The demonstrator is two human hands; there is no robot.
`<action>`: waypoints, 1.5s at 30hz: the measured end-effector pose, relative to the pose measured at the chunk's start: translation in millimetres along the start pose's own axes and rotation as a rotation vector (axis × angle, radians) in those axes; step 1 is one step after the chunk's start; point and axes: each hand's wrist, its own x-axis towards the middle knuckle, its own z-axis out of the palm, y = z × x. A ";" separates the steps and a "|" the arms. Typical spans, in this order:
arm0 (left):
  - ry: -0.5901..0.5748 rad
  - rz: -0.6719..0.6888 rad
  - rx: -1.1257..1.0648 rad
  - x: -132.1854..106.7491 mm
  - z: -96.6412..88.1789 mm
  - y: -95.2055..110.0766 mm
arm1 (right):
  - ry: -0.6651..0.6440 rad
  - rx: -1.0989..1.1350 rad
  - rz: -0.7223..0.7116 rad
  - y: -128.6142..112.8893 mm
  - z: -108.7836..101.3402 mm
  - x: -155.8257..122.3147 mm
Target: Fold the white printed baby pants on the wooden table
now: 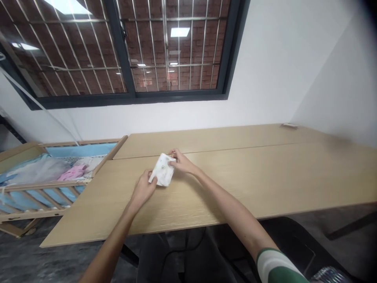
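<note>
Both hands hold a small folded white square (162, 169) just over the wooden table. It is soft-looking, with a faint small print at its middle; whether it is a cloth or a folded diaper I cannot tell. My left hand (145, 186) pinches its lower left edge, thumb on top. At the upper right corner, my right hand (182, 161) grips it between thumb and fingers. The fingers behind the square are partly hidden.
The wooden table (250, 173) stretches far to the right, with a seam along it. A wooden crib (44, 188) with blue lining and bedding stands at the left. A small flat white item (290, 125) lies at the back right. A black chair (290, 243) is below the front edge.
</note>
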 end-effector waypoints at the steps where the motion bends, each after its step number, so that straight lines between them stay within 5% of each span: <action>1: -0.002 -0.019 -0.106 -8.8 -1.5 5.5 | -0.033 0.051 0.025 -5.7 -3.5 1.9; 5: 0.026 -0.162 -0.442 -41.8 1.5 25.4 | -0.180 0.060 0.151 -14.8 -7.9 7.1; 14: -0.046 -0.207 0.400 -59.4 26.8 32.9 | -0.243 -0.205 0.292 32.8 24.4 -0.4; 20: 0.100 -0.054 0.416 -85.9 43.0 58.7 | -0.249 -0.371 -0.079 -10.4 22.7 -16.5; 24: 0.062 0.044 0.322 -105.8 62.4 72.4 | -0.490 -0.338 -0.341 -56.4 35.2 -44.7; 27: 0.004 0.040 0.333 -109.8 68.0 73.1 | -0.640 -0.245 -0.407 -67.8 49.2 -66.7; 32: -0.054 0.029 0.391 -107.5 62.3 69.5 | -0.760 -0.189 -0.264 -46.2 52.3 -71.0; 45: 0.039 0.037 0.419 -110.1 63.8 71.1 | -0.502 -0.402 -0.127 39.0 22.5 -3.5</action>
